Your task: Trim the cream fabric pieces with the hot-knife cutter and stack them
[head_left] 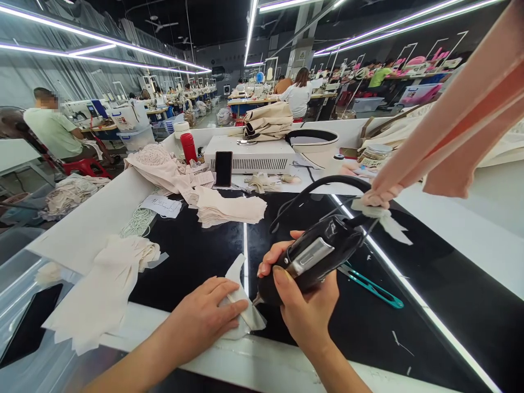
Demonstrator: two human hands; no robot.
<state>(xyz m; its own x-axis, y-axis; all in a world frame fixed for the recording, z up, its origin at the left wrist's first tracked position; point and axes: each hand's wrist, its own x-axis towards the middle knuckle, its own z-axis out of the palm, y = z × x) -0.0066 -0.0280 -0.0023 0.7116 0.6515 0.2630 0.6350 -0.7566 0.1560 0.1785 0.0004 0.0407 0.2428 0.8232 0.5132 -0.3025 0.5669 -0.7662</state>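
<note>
Step in hand: I judge it to be close work with the tool's tip at the edge of a small pale fabric piece (252,319).
Fabric piece: it lies on the glossy black surface (184,262) near the front edge, partly under the left hand (207,311), its narrow upper end pointing away from me.
Left fingers: extended and close together, laid over the fabric piece to press it down; I see no closed grip around anything.
Right fingers: on the right hand (305,308) they are wrapped firmly around a black handheld tool (307,262), thumb along its near side.
Tool tip: the metal tip (257,299) points down and left beside the fabric; from here I cannot tell whether it touches.
Overhead support: a pink cloth band (454,103) hangs from the upper right, and a pale tie (388,221) is knotted near the rear of the tool.
Next move calls for: in my judgement, a steady left press, a small controlled wrist motion on the right, and left fingertips clear of the tip.
Beyond the hands: a pale fabric stack (231,210) lies farther back, and teal snips (372,286) sit to the right of the tool.
</note>
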